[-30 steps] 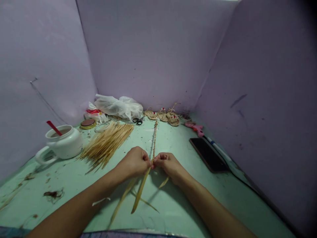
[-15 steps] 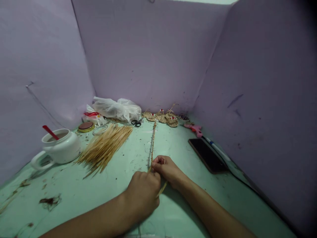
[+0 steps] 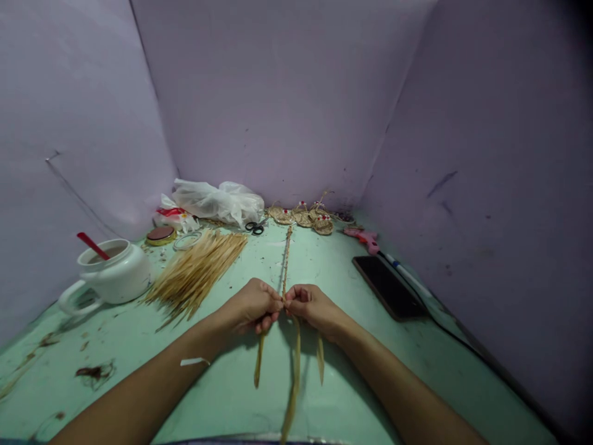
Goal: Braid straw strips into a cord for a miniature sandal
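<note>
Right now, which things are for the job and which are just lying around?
In the job:
left hand
right hand
straw braid, pinched near its end
loose strips
straw bundle, probably

Seemingly just lying about:
white mug
phone
plastic bag

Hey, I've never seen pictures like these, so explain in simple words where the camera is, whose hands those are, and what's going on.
There is no machine here, just a person's two bare hands. The camera is worn on their head, looking forward and down, so you see roughly what they see. The left hand and right hand meet in the middle, pinching a thin braid that stretches away from them. Loose strips trail toward the person. On the pale green table, a straw bundle and white mug lie to the left, a dark phone and pink glue gun to the right. Farther back are scissors, a plastic bag and small woven pieces.
</note>
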Available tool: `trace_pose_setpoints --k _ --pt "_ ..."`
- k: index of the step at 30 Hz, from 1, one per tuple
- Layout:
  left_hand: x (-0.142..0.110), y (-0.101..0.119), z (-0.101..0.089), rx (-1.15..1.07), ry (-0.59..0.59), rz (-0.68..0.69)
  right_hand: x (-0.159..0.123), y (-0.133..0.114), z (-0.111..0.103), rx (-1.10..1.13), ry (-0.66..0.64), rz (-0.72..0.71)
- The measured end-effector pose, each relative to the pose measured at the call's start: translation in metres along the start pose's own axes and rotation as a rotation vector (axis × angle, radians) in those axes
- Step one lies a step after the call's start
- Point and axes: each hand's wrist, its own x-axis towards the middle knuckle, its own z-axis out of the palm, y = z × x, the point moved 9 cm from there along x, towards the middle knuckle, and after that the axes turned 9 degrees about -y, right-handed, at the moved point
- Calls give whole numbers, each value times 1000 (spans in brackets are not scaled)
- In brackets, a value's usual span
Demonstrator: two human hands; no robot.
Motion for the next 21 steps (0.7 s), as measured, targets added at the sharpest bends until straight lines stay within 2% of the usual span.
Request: trace_pose_setpoints --k 3,6,9,12,15,17,19,21 --pt "0 5 -5 114 91 29 -1 -14 -3 -308 4 -154" --pt "1 7 -2 65 76 68 -7 -24 -3 -571 33 -241" --pt "3 3 -4 71 123 82 -13 -31 -2 -745 81 -253" --pt "6 2 -6 146 177 119 -20 -37 -5 -873 178 -177" --pt "6 4 -8 212 235 130 -28 -37 -14 -897 273 -14" --pt "3 6 -9 203 271 114 -30 -31 -16 -820 256 77" --pt "0 6 -7 156 268 91 -31 -28 -10 -748 211 83" --pt "-2 6 -2 128 222 77 -33 -31 -1 -749 203 26"
